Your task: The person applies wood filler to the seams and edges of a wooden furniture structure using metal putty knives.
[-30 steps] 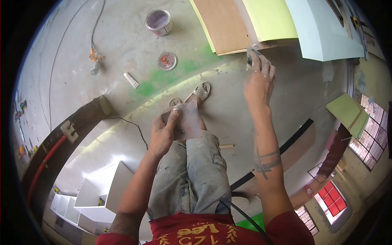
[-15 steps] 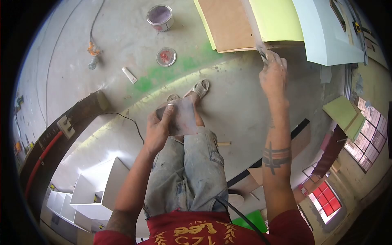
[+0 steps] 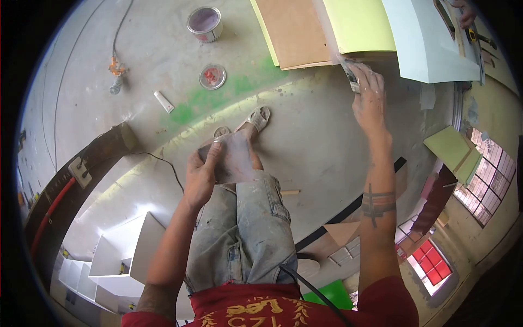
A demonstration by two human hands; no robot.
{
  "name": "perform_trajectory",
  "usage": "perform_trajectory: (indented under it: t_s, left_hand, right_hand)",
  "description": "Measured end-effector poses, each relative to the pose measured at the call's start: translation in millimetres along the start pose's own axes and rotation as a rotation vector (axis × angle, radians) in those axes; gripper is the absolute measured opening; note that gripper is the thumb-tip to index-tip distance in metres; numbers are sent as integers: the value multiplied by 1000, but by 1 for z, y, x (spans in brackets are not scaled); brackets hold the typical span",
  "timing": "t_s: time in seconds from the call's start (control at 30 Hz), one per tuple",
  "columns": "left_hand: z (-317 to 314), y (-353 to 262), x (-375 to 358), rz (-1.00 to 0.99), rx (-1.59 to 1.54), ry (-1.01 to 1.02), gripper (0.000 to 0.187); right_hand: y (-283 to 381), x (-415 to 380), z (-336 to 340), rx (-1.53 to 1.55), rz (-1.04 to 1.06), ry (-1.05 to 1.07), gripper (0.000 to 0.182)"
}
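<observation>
My left hand (image 3: 201, 173) grips a flat rectangular plate (image 3: 238, 158) by its left edge, thumb on top. Greyish-pink putty is smeared over the plate. Farther out, my right hand (image 3: 371, 101) is closed around a putty knife (image 3: 350, 75), its blade pointing up at the near edge of a panel. That panel pairs a brown board (image 3: 294, 35) with a pale yellow-green sheet (image 3: 359, 27). A grey putty strip (image 3: 324, 22) runs along the seam between them, and the blade meets its near end.
An open can (image 3: 205, 24), its lid (image 3: 212, 77) and a white tube (image 3: 163, 102) are on the floor. A light-blue curved panel (image 3: 419, 43) adjoins at right, where another person's hand (image 3: 466, 13) shows. A curved dark piece (image 3: 60, 177) with a power strip (image 3: 80, 171) stands left.
My right hand has turned, its fingers now stretched along the knife at the panel's edge. Another person's hand has appeared at the top right. The whole view has shifted slightly.
</observation>
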State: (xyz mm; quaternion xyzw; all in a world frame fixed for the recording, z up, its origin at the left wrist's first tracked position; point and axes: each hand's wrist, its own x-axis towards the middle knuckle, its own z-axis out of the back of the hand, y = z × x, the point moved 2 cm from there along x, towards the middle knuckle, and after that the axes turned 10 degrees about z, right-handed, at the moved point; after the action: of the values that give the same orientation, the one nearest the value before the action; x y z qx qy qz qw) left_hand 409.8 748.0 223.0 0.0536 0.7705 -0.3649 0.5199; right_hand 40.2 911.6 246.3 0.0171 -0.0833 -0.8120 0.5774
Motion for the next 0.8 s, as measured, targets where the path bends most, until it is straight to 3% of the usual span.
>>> perform_trajectory:
  t_s: [0.27, 0.47, 0.67, 0.8]
  left_hand:
    - [-6, -2, -2, 65, 44, -73, 44]
    - [-23, -7, 1, 39, -8, -11, 42]
    - [-26, -10, 0, 47, -10, -24, 40]
    - [-25, -7, 2, 69, 3, -20, 42]
  right_hand:
    - [17, -3, -4, 43, -38, -38, 64]
    - [38, 0, -34, -134, -155, 22, 62]
    - [44, -8, -8, 47, -113, 110, 60]
    - [28, 0, 0, 13, -124, 47, 59]
